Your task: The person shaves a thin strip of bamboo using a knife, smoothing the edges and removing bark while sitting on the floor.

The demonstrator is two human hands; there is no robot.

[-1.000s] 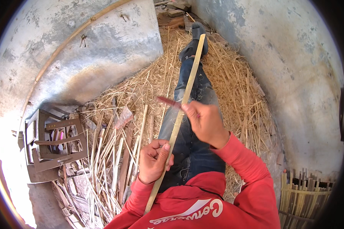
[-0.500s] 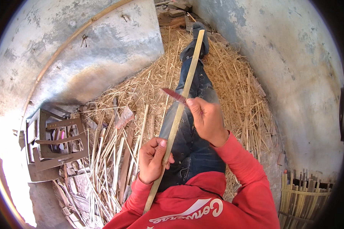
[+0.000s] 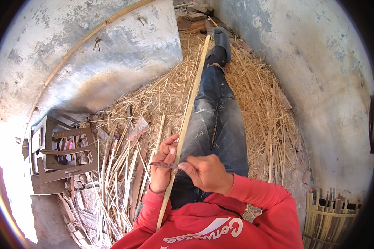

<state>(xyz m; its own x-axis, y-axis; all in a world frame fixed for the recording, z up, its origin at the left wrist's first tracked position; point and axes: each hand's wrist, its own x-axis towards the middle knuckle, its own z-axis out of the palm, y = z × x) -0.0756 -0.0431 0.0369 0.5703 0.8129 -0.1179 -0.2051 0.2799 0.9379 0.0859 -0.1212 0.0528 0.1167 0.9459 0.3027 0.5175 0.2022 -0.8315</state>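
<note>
Right hand [image 3: 207, 172] and knife [image 3: 162, 165] have moved down the pale strip [image 3: 190, 103] to the left hand [image 3: 158, 179]. Right fingers clench the knife; left fingers meet the strip, grip undeterminable. Strip runs lengthwise along the legs [image 3: 226, 124], far end near a shoe [image 3: 222, 41].

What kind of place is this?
Probably a simple workshop for shaving wood or bamboo. Straw-like shavings lie all around, loose strips are piled on the left, and the right hand holds a knife across a long strip.
</note>
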